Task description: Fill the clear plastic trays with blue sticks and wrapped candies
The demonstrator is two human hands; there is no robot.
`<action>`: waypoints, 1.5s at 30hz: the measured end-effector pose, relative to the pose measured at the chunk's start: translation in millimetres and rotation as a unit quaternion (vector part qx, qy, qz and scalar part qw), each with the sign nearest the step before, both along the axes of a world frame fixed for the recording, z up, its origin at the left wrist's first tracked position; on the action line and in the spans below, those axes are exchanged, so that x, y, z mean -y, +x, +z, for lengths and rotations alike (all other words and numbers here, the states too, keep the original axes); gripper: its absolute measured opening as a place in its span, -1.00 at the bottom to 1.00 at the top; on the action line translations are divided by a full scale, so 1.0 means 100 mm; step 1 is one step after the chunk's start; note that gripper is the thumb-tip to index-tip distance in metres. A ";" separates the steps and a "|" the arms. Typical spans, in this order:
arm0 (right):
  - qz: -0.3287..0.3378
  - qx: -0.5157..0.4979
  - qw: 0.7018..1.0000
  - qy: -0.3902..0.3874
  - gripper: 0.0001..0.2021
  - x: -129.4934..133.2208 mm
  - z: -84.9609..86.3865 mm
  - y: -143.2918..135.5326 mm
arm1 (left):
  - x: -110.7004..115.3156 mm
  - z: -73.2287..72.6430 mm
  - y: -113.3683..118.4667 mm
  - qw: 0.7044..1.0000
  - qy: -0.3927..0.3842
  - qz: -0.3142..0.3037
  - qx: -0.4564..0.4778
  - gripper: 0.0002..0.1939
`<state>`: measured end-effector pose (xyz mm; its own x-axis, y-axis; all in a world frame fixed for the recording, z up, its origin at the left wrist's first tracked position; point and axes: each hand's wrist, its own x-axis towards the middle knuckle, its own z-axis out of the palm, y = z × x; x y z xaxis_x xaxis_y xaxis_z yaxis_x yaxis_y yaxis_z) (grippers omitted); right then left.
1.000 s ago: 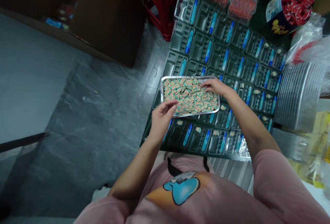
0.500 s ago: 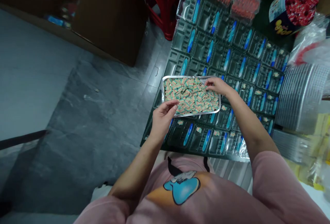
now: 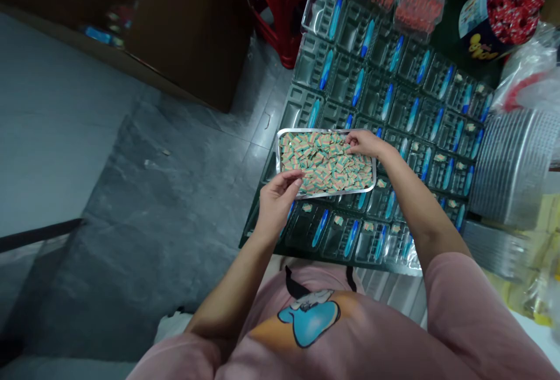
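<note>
A metal tray [image 3: 374, 178] full of small striped pieces [image 3: 326, 161], peach and green, rests on top of clear plastic blister trays [image 3: 345, 85]. Over its lower left edge is my left hand [image 3: 277, 193], fingers curled and the thumb near the fingertips; something too small to make out may be between them. My right hand [image 3: 365, 143] reaches over the upper right edge, with its fingertips pinched together at the pieces. What they grip is too small to tell. Most blister trays hold a blue pen-like stick [image 3: 319, 228], and several near the front and right also hold a striped piece.
Packs of red pieces [image 3: 420, 9] and a bucket of red wrapped items [image 3: 511, 9] stand at the back. Stacked clear trays [image 3: 510, 164] are on the right. Beyond the table's left side are a red stool [image 3: 284, 18] and a large cardboard box [image 3: 188, 35].
My right hand has shifted slightly left over the striped pieces, and its fingertips are closer together. My left hand has stayed nearly in place.
</note>
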<state>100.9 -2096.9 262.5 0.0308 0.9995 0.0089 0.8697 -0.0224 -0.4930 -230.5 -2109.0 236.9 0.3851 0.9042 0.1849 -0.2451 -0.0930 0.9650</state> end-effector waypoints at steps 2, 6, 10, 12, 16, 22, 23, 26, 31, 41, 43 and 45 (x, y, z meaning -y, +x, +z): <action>-0.002 0.022 0.999 0.029 -0.80 0.02 0.00 -0.02 | 0.00 0.00 0.00 1.000 0.000 0.000 -0.002 -0.70; -0.012 0.021 0.997 0.075 -0.79 0.06 0.00 -0.07 | 0.01 0.00 0.01 1.000 0.001 0.003 -0.004 -0.72; -0.008 -0.015 0.999 0.050 -0.70 0.05 -0.03 -0.05 | 0.03 0.01 0.04 1.000 0.002 0.002 -0.002 -0.72; -0.008 -0.008 0.999 0.036 -0.70 0.03 -0.03 -0.04 | 0.03 0.01 0.05 1.000 0.001 0.000 0.000 -0.73; -0.017 0.000 1.000 0.022 -0.74 0.02 -0.02 -0.04 | 0.03 0.01 0.07 1.000 0.004 0.004 0.003 -0.74; -0.001 0.023 0.998 0.066 -0.78 0.11 0.03 -0.12 | 0.03 0.02 0.08 1.000 0.003 0.005 0.000 -0.73; 0.001 0.026 0.997 0.072 -0.78 0.13 0.04 -0.14 | 0.03 0.02 0.09 1.000 0.002 0.004 -0.002 -0.73; 0.002 0.019 0.996 0.087 -0.78 0.19 0.03 -0.18 | 0.04 0.02 0.11 1.000 0.001 0.000 -0.001 -0.72; -0.015 -0.052 0.992 0.117 -0.74 0.26 -0.02 -0.22 | 0.03 0.02 0.17 1.000 0.003 -0.006 0.013 -0.73; -0.037 -0.142 0.960 0.239 -0.71 0.73 0.13 -0.76 | 0.11 0.00 0.68 0.996 -0.018 -0.085 0.032 -0.50; -0.029 -0.167 0.955 0.242 -0.74 0.82 0.14 -0.90 | 0.14 -0.01 0.77 0.996 -0.012 -0.085 0.036 -0.48; -0.017 -0.195 0.949 0.246 -0.77 0.89 0.11 -0.98 | 0.17 -0.02 0.80 0.997 0.000 -0.073 0.035 -0.51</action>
<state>2.9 -2185.5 273.8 0.1601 0.8755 0.4559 0.6222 0.2691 -0.7352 -150.2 -2125.6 235.4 0.4991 0.8389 0.2170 -0.3236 -0.0518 0.9448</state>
